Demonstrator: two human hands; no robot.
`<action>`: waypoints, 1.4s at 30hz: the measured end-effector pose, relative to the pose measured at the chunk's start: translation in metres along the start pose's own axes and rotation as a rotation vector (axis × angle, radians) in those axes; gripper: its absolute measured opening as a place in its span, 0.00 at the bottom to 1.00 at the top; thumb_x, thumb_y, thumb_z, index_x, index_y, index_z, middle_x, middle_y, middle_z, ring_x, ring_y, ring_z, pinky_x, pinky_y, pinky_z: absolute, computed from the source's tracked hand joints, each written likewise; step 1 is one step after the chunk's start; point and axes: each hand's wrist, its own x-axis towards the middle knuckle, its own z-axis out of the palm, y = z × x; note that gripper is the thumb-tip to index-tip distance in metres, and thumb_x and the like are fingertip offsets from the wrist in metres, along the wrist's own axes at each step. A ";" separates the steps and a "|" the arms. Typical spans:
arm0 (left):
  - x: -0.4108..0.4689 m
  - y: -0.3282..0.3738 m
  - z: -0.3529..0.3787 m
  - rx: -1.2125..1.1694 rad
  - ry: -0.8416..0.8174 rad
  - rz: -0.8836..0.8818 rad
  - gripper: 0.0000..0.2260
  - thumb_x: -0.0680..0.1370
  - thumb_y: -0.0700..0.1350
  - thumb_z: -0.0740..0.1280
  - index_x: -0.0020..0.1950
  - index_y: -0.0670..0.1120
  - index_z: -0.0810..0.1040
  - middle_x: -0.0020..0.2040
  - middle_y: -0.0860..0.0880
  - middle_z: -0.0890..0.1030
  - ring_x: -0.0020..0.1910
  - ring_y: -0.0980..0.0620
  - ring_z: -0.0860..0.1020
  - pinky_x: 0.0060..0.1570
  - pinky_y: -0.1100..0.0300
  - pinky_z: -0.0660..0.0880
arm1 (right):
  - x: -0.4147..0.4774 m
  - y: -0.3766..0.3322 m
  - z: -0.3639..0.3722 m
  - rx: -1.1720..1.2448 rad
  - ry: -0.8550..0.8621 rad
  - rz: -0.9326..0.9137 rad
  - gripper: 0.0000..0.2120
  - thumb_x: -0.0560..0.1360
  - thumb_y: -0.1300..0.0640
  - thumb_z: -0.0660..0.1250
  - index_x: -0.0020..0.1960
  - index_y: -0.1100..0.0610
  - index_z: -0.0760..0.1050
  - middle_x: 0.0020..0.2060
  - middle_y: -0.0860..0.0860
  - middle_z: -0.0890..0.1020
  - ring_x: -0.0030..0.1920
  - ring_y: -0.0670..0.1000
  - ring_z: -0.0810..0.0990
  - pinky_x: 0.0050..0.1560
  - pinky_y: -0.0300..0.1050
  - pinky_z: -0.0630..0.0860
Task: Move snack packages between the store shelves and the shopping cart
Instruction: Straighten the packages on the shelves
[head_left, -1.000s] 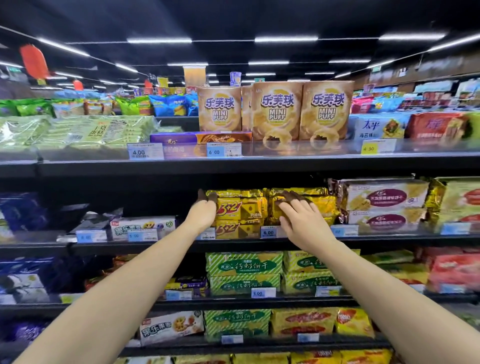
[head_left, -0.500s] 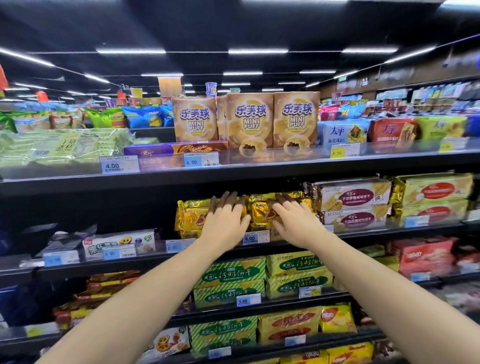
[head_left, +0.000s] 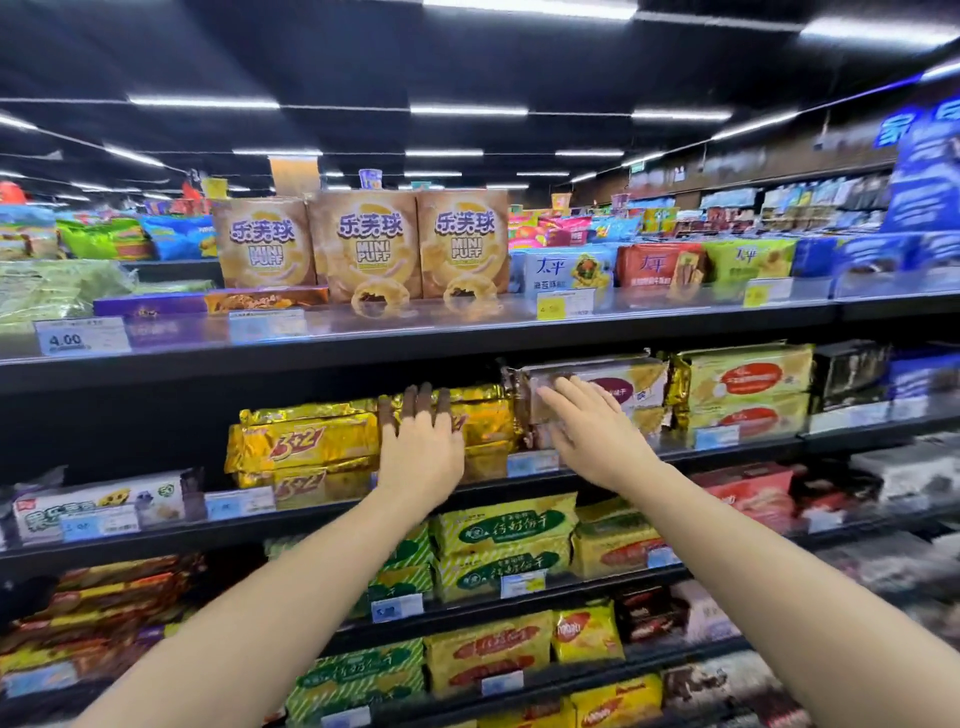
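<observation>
Resting flat on the gold 3+2 packs (head_left: 311, 447) at mid-frame, the left hand (head_left: 421, 457) has its grip apart, fingers straight, clasping nothing. Just right of it the right hand (head_left: 597, 441) is spread too, grip apart, fingertips over the front of a purple-labelled cracker pack (head_left: 628, 387); contact there is unclear. Both stacks sit side by side on the middle shelf (head_left: 171, 540). Green packs (head_left: 498, 535) fill the shelf below, and Mini Puff boxes (head_left: 363, 244) stand on the upper shelf (head_left: 415, 343).
</observation>
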 end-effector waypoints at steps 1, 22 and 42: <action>0.001 0.014 0.001 -0.016 0.019 0.019 0.27 0.82 0.54 0.57 0.78 0.44 0.65 0.77 0.42 0.67 0.78 0.41 0.62 0.76 0.37 0.52 | -0.004 0.011 -0.003 0.012 0.020 -0.015 0.25 0.82 0.53 0.58 0.79 0.52 0.61 0.78 0.52 0.63 0.79 0.54 0.56 0.78 0.53 0.52; 0.034 0.157 0.002 -0.249 -0.099 -0.176 0.25 0.83 0.55 0.52 0.74 0.40 0.67 0.64 0.43 0.78 0.65 0.42 0.74 0.74 0.32 0.52 | -0.028 0.160 0.003 -0.041 -0.014 0.039 0.26 0.80 0.51 0.61 0.76 0.55 0.65 0.66 0.53 0.74 0.68 0.58 0.70 0.74 0.56 0.59; -0.103 0.128 0.072 -0.160 -0.020 0.243 0.27 0.84 0.51 0.53 0.81 0.42 0.58 0.81 0.45 0.59 0.81 0.47 0.52 0.80 0.47 0.47 | -0.115 0.098 0.085 0.152 -0.055 -0.017 0.22 0.80 0.56 0.63 0.73 0.56 0.72 0.74 0.55 0.70 0.74 0.56 0.69 0.73 0.54 0.65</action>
